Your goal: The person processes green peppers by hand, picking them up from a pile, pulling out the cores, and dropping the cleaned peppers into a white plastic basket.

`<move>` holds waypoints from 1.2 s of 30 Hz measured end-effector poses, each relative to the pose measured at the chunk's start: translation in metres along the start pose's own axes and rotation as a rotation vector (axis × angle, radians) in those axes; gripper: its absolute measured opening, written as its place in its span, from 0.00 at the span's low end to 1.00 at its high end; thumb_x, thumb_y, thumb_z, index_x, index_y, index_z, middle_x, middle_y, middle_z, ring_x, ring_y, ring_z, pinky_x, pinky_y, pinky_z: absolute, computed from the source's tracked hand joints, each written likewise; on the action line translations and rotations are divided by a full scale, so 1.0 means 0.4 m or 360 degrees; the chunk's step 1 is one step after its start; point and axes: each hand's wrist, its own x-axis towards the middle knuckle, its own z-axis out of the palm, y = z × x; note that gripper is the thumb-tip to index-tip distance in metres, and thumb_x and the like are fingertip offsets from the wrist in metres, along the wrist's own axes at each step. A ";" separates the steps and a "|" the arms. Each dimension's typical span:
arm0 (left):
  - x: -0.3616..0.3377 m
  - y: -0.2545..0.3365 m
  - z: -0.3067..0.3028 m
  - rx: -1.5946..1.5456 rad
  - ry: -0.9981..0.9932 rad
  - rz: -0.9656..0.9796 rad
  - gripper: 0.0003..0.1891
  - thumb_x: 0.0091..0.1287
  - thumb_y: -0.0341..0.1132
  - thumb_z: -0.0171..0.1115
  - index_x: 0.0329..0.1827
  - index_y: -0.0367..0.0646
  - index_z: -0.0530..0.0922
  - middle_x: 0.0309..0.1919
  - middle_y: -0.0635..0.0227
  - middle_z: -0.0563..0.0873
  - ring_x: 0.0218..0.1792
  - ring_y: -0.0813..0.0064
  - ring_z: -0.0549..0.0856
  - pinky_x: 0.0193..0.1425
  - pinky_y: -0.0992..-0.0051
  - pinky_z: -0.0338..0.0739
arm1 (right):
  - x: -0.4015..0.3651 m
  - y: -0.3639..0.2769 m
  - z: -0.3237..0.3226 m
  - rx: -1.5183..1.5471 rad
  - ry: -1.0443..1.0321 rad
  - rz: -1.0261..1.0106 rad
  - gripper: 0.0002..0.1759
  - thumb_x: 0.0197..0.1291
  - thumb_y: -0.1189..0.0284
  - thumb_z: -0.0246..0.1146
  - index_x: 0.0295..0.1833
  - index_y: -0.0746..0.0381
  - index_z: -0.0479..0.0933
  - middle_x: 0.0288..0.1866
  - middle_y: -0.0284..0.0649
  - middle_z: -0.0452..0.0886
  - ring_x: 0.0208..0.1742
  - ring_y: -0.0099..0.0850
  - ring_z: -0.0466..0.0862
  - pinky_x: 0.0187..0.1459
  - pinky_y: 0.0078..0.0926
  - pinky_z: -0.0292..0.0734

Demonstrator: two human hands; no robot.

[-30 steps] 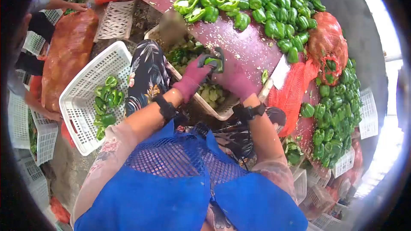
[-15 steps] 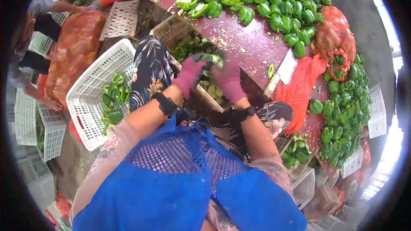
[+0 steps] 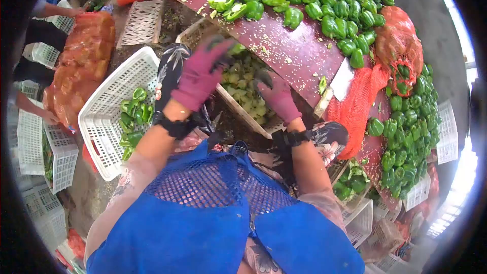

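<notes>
My left hand (image 3: 200, 76), in a purple glove with dark fingers, is over the left side of a wooden crate (image 3: 243, 114). Its fingers are smeared by motion, and a bit of green shows beside them. I cannot tell if they hold it. Lower and to the right, my right hand (image 3: 279, 99) hangs over the crate's right part, fingers loosely bent and apart, nothing visible in them. Pale green pepper cores and scraps (image 3: 246, 83) lie in the crate. On the red table (image 3: 309, 56) are cut-open green peppers (image 3: 223, 0) and a large heap of whole ones (image 3: 350, 10).
A white basket (image 3: 104, 106) with green peppers (image 3: 134, 114) stands at my left. Red net sacks (image 3: 398, 35) and loose netting (image 3: 352, 106) lie on the table's right. Beyond the basket, another person's hand (image 3: 49, 117) is beside a filled net sack (image 3: 81, 66).
My hands were together around a green pepper piece; now they are apart. The left has moved up and left, the right slightly down. The co-worker's hand at far left has shifted left.
</notes>
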 end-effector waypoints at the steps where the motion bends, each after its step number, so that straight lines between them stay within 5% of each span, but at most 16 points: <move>1: 0.015 -0.001 -0.065 0.0406 0.0122 0.0112 0.28 0.55 0.21 0.59 0.60 0.57 0.77 0.54 0.58 0.79 0.46 0.52 0.83 0.48 0.62 0.80 | 0.011 0.003 0.000 -0.0002 -0.0045 0.0011 0.24 0.57 0.61 0.64 0.56 0.62 0.76 0.52 0.52 0.81 0.53 0.49 0.80 0.55 0.40 0.75; 2: 0.029 -0.035 -0.114 0.0671 0.0338 0.0310 0.28 0.54 0.23 0.58 0.59 0.58 0.78 0.55 0.57 0.79 0.44 0.52 0.84 0.46 0.61 0.80 | 0.018 0.015 -0.006 -0.0009 -0.0084 0.0033 0.24 0.57 0.61 0.64 0.56 0.62 0.76 0.52 0.52 0.81 0.53 0.49 0.80 0.55 0.40 0.75; 4: 0.002 -0.127 -0.236 0.1425 0.0214 -0.0075 0.21 0.59 0.30 0.60 0.57 0.60 0.78 0.58 0.56 0.79 0.50 0.52 0.83 0.48 0.62 0.80 | 0.022 0.026 -0.031 -0.0029 -0.0091 0.0117 0.24 0.57 0.60 0.64 0.56 0.61 0.76 0.51 0.52 0.81 0.53 0.49 0.80 0.55 0.40 0.75; 6: -0.030 -0.172 -0.309 0.1695 -0.0379 -0.0941 0.19 0.64 0.46 0.61 0.58 0.59 0.78 0.60 0.56 0.77 0.54 0.54 0.81 0.53 0.61 0.78 | 0.038 0.008 -0.056 -0.0039 -0.0042 0.0205 0.23 0.58 0.59 0.63 0.55 0.60 0.77 0.50 0.53 0.82 0.52 0.49 0.81 0.54 0.41 0.75; 9: -0.042 -0.255 -0.304 0.1659 -0.0078 -0.0729 0.20 0.64 0.50 0.61 0.57 0.57 0.78 0.59 0.58 0.79 0.53 0.55 0.82 0.53 0.61 0.77 | 0.103 0.059 -0.061 0.0076 0.0006 -0.0035 0.22 0.59 0.57 0.62 0.54 0.59 0.78 0.47 0.53 0.83 0.49 0.49 0.82 0.51 0.41 0.77; 10: 0.002 -0.240 -0.281 0.1452 0.0118 -0.0357 0.20 0.64 0.49 0.62 0.57 0.53 0.78 0.57 0.59 0.80 0.52 0.57 0.82 0.54 0.62 0.76 | 0.113 0.035 -0.080 -0.0022 -0.0099 0.0265 0.21 0.59 0.58 0.62 0.54 0.59 0.78 0.46 0.53 0.83 0.47 0.48 0.84 0.49 0.40 0.78; 12: 0.116 -0.161 -0.200 0.0890 0.0168 -0.0287 0.20 0.65 0.43 0.61 0.60 0.51 0.76 0.55 0.58 0.81 0.52 0.56 0.82 0.55 0.65 0.76 | 0.116 0.001 -0.107 0.0023 -0.0075 0.0367 0.21 0.60 0.60 0.61 0.56 0.59 0.77 0.46 0.53 0.83 0.47 0.46 0.84 0.49 0.39 0.78; 14: 0.226 -0.181 -0.105 0.0794 0.0105 0.0190 0.23 0.65 0.43 0.60 0.63 0.52 0.74 0.56 0.57 0.81 0.54 0.55 0.82 0.57 0.63 0.75 | 0.127 0.002 -0.092 0.0178 0.0056 0.0296 0.21 0.61 0.63 0.61 0.58 0.59 0.76 0.47 0.52 0.84 0.48 0.43 0.85 0.51 0.38 0.77; 16: 0.336 -0.104 -0.006 0.1064 -0.0507 -0.0660 0.28 0.61 0.47 0.60 0.65 0.52 0.72 0.59 0.55 0.80 0.60 0.54 0.78 0.61 0.58 0.73 | 0.145 0.047 -0.051 0.0288 0.0115 0.0158 0.21 0.62 0.64 0.60 0.58 0.61 0.76 0.48 0.50 0.84 0.50 0.42 0.84 0.52 0.37 0.77; 19: 0.400 -0.187 0.148 0.1095 -0.0557 -0.0675 0.27 0.59 0.46 0.62 0.63 0.51 0.72 0.57 0.53 0.80 0.58 0.52 0.79 0.59 0.57 0.74 | 0.148 0.048 -0.072 0.0378 0.0147 0.0108 0.21 0.61 0.65 0.62 0.57 0.63 0.76 0.51 0.49 0.82 0.52 0.42 0.83 0.54 0.36 0.76; 21: 0.386 -0.233 0.229 0.1216 -0.0244 -0.0748 0.26 0.57 0.45 0.64 0.61 0.54 0.73 0.54 0.54 0.79 0.54 0.52 0.81 0.56 0.56 0.76 | 0.157 0.056 -0.075 0.0330 0.0115 0.0156 0.21 0.61 0.66 0.62 0.57 0.63 0.76 0.51 0.50 0.82 0.52 0.42 0.83 0.54 0.36 0.76; 26: 0.325 -0.239 0.243 0.1107 0.0023 -0.0423 0.17 0.58 0.38 0.64 0.52 0.59 0.78 0.53 0.58 0.78 0.48 0.56 0.83 0.46 0.61 0.80 | 0.146 0.061 -0.100 0.0623 0.0135 0.0131 0.21 0.61 0.65 0.63 0.56 0.65 0.76 0.50 0.49 0.83 0.49 0.40 0.83 0.54 0.35 0.75; 29: 0.279 -0.163 0.240 0.1045 -0.0112 0.0262 0.17 0.57 0.35 0.65 0.51 0.58 0.79 0.57 0.60 0.77 0.48 0.55 0.83 0.45 0.63 0.81 | 0.174 0.144 -0.036 0.1210 0.0287 0.0329 0.21 0.64 0.64 0.62 0.56 0.68 0.74 0.49 0.46 0.83 0.46 0.35 0.83 0.51 0.33 0.76; 32: 0.215 -0.083 0.259 0.1064 -0.0360 0.0803 0.17 0.57 0.31 0.63 0.50 0.57 0.79 0.62 0.62 0.76 0.49 0.55 0.83 0.46 0.65 0.81 | 0.155 0.086 -0.095 0.1686 0.0044 0.0581 0.21 0.65 0.67 0.61 0.59 0.68 0.73 0.49 0.38 0.81 0.45 0.25 0.78 0.49 0.25 0.75; 35: 0.162 0.025 0.235 0.0400 -0.0497 0.0481 0.23 0.54 0.24 0.60 0.55 0.52 0.77 0.64 0.59 0.73 0.57 0.53 0.79 0.58 0.64 0.78 | 0.149 0.116 -0.070 0.1962 -0.0124 0.0465 0.24 0.64 0.69 0.63 0.63 0.67 0.71 0.51 0.37 0.80 0.49 0.24 0.78 0.50 0.24 0.75; 36: 0.151 0.025 0.239 0.0146 -0.0308 0.0404 0.22 0.58 0.25 0.57 0.58 0.46 0.75 0.66 0.60 0.71 0.59 0.58 0.79 0.61 0.66 0.77 | 0.145 0.103 -0.077 0.1954 -0.0146 0.0424 0.25 0.64 0.69 0.63 0.64 0.67 0.70 0.51 0.37 0.80 0.49 0.24 0.78 0.51 0.24 0.76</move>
